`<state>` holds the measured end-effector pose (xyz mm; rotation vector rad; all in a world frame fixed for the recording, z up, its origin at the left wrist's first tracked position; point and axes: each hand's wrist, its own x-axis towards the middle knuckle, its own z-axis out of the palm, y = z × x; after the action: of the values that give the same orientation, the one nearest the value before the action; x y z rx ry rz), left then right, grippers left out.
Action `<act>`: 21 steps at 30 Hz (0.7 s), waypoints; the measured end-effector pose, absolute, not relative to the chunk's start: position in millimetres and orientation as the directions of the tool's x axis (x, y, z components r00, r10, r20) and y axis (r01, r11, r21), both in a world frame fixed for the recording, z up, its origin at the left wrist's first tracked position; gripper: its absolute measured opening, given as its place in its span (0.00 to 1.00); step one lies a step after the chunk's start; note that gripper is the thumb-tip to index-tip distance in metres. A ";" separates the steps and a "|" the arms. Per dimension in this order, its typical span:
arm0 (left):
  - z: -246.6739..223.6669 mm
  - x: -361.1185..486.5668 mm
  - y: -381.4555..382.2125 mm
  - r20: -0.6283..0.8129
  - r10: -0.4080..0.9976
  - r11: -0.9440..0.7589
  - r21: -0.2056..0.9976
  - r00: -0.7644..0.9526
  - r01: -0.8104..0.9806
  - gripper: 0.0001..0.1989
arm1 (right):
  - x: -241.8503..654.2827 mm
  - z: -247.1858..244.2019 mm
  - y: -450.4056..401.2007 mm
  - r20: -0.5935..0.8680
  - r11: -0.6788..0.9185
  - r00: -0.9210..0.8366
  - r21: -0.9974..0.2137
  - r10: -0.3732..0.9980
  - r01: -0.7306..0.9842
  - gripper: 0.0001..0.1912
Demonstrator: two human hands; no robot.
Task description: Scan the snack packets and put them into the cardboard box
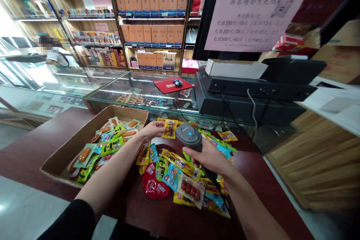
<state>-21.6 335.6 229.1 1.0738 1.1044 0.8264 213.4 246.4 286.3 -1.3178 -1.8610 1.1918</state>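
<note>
My right hand (209,155) is wrapped round the handle of a dark grey barcode scanner (189,135) with a small blue light on top. Between the fingers of my left hand (153,130) is a small yellow snack packet (170,128), held upright just left of the scanner's head. Below both hands lies a loose pile of snack packets, among them a long yellow packet (182,163), a clear pack of sausages (191,190), a blue packet (172,177) and a red packet (154,184). The scanner's cable runs down past my right wrist.
An open cardboard box (56,174) of wrapped sausages stands at left on the dark red table (25,153). Behind are a glass display counter (109,88), a red mouse pad (165,85) and a black register (250,101) bearing a paper sign (253,18). A person (57,54) is at far left.
</note>
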 end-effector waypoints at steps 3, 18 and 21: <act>229.3 -22.1 335.6 -0.285 0.923 0.296 0.955 0.257 -0.004 0.17 | 212.8 285.7 246.4 -0.031 0.135 -0.364 -0.896 0.931 0.423 0.17; 234.9 -20.1 331.4 -0.256 0.891 0.282 0.959 0.375 -0.016 0.17 | 212.5 288.1 244.9 -0.031 0.136 -0.351 -0.886 0.936 0.443 0.22; 235.2 -20.5 330.5 -0.260 0.913 0.272 0.962 0.313 0.005 0.16 | 212.6 288.8 245.5 -0.023 0.142 -0.346 -0.885 0.938 0.444 0.21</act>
<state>-20.5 330.5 235.2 1.1152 1.0664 0.8010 212.6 245.5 288.8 -1.3206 -1.8668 1.1470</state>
